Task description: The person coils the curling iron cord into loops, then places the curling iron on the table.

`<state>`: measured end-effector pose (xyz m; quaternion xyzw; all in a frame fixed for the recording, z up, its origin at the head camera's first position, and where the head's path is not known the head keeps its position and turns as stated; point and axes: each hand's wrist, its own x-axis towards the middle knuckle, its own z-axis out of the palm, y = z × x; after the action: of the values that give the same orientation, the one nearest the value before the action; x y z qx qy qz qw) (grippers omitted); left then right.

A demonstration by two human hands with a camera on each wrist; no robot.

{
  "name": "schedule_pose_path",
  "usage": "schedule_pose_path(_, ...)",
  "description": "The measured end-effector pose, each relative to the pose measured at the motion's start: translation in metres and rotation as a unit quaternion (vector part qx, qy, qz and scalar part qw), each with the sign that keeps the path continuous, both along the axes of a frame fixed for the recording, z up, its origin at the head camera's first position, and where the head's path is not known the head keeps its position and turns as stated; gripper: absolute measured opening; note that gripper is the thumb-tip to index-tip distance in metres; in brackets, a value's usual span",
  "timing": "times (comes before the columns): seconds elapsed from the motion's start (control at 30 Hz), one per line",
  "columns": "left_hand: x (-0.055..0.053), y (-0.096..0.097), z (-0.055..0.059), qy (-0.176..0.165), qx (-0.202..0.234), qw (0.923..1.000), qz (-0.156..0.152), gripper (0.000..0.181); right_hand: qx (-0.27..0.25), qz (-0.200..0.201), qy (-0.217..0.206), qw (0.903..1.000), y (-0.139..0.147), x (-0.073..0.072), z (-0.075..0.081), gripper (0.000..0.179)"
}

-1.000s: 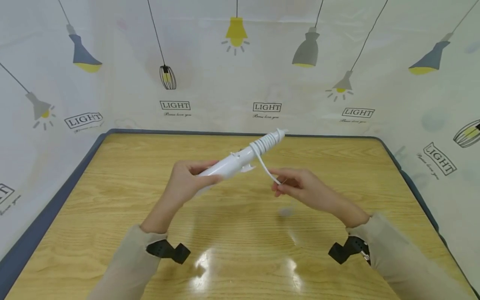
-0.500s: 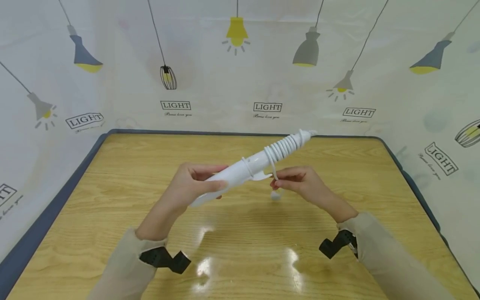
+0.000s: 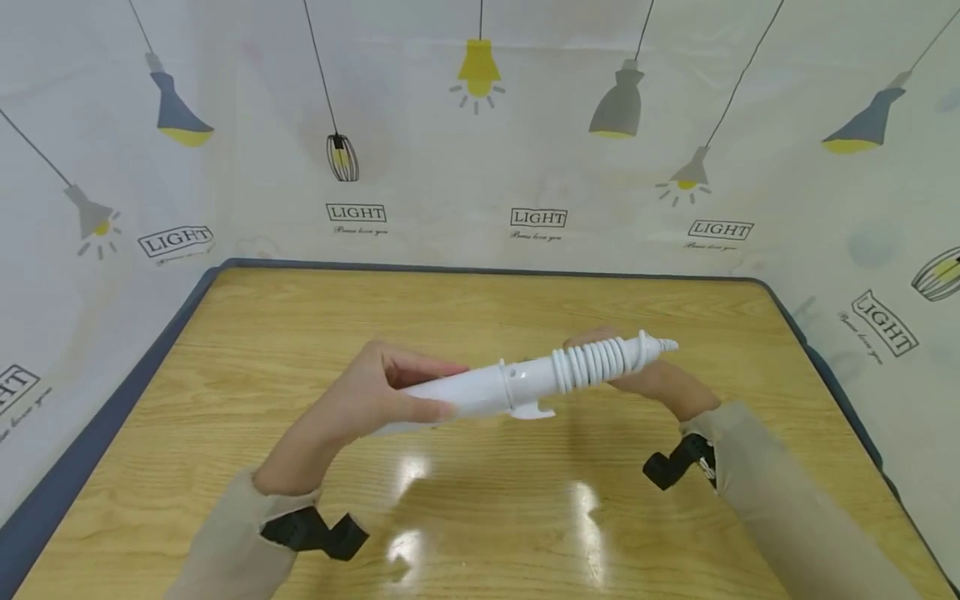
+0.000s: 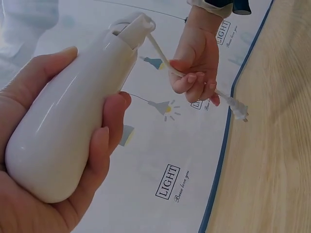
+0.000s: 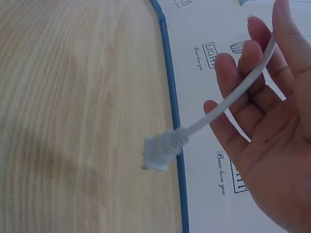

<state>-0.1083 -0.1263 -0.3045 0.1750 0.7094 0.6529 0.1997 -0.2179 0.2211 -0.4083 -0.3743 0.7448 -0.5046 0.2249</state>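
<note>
A white wand-shaped electric appliance (image 3: 468, 392) is held above the table, tilted slightly up to the right. My left hand (image 3: 360, 400) grips its thick rounded end, fingers and thumb wrapped around it in the left wrist view. Several turns of white power cord (image 3: 592, 365) circle its slimmer part, near a tapered tip. A small hook-like lever juts from the underside. Behind the wound part, my right hand (image 3: 656, 385) is partly hidden. The right wrist view shows it holding the cord's loose length between thumb and fingers. A two-pin plug (image 5: 163, 151) dangles beyond the fingers.
The wood-grain table (image 3: 337, 308) has a dark blue edge (image 3: 480, 270). A white backdrop (image 3: 420, 125) printed with lamps and the word LIGHT surrounds it at the back and sides. Both wrists wear black camera mounts (image 3: 311, 531).
The appliance has swung from a steep tilt to nearly level, its tip moving right and down. My right hand, formerly in front below the wound cord, has passed behind it with the cord.
</note>
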Motion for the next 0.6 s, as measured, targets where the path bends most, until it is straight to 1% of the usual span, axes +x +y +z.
schedule_pose_path(0.03,0.001,0.000,0.000,0.006,-0.003,1.0000,-0.007,0.042,-0.033,0.032,-0.012,0.9989,-0.001,-0.004,-0.002,0.043)
schedule_pose_path(0.07,0.002,-0.001,0.000,0.014,-0.005,0.9998,-0.015,0.041,-0.042,0.046,-0.028,0.9977,-0.003,-0.004,0.003,0.043)
schedule_pose_path(0.1,0.002,-0.001,0.000,0.024,-0.008,0.9994,-0.025,0.041,-0.052,0.055,-0.040,0.9963,-0.006,-0.003,0.009,0.036)
schedule_pose_path(0.13,0.003,-0.002,0.000,0.032,-0.013,0.9988,-0.033,0.040,-0.052,0.059,-0.039,0.9962,-0.015,0.001,0.022,0.034)
schedule_pose_path(0.17,0.004,-0.002,-0.001,0.040,-0.017,0.9982,-0.042,0.039,-0.034,0.051,-0.049,0.9969,-0.017,0.005,0.032,0.030)
schedule_pose_path(0.23,0.004,-0.004,-0.002,0.054,-0.024,0.9964,-0.060,0.038,0.003,0.056,-0.020,0.9982,-0.022,0.013,0.053,0.015)
schedule_pose_path(0.27,0.005,-0.004,-0.003,0.059,-0.024,0.9955,-0.070,0.037,0.024,0.053,-0.010,0.9982,-0.024,0.015,0.061,0.012)
schedule_pose_path(0.3,0.005,-0.005,-0.003,0.062,-0.022,0.9946,-0.080,0.037,0.038,0.058,-0.006,0.9976,-0.025,0.016,0.066,0.011)
schedule_pose_path(0.37,0.006,-0.006,-0.004,0.069,-0.021,0.9927,-0.097,0.037,0.060,0.068,0.001,0.9959,-0.027,0.015,0.074,0.011)
schedule_pose_path(0.4,0.007,-0.007,-0.003,0.071,-0.021,0.9917,-0.105,0.037,0.066,0.070,0.004,0.9953,-0.026,0.014,0.075,0.011)
schedule_pose_path(0.5,0.009,-0.007,-0.002,0.073,-0.017,0.9887,-0.130,0.037,0.071,0.087,0.018,0.9936,-0.027,0.010,0.078,0.009)
schedule_pose_path(0.6,0.010,-0.006,-0.001,0.069,-0.027,0.9866,-0.146,0.037,0.083,0.095,0.029,0.9916,-0.030,0.007,0.084,0.007)
